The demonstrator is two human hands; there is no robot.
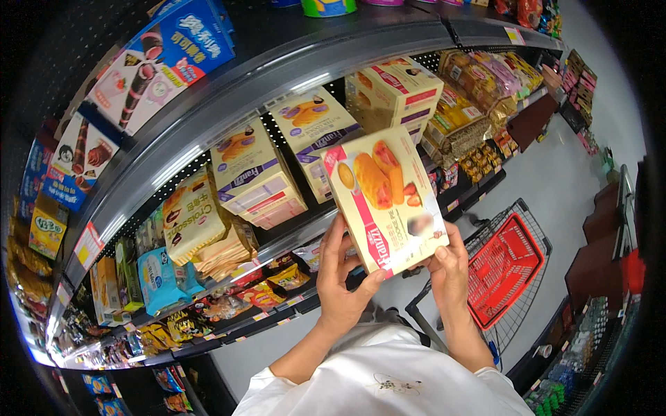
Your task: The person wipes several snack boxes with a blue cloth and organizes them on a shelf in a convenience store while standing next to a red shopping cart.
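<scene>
Between my two hands is a cream and pink Franzzi cookie pie box [385,203], tilted, its printed front facing up at me. My left hand [341,275] grips the lower left edge, thumb at the bottom corner. On the lower right corner, my right hand [450,260] has its thumb on the front and its fingers behind. Just beyond the box, the shelf carries stacked Franzzi boxes: purple-banded ones [255,171], more purple-banded ones [315,125], and a pink-banded stack [395,93] partly hidden by the held box.
A wire shopping cart [520,317] with a red plastic basket [504,270] stands to my right. Bagged croissants [195,218] and a blue snack pack [161,281] share the shelf. An upper shelf edge [291,67] juts out above. Bottled drinks [577,343] line the lower right.
</scene>
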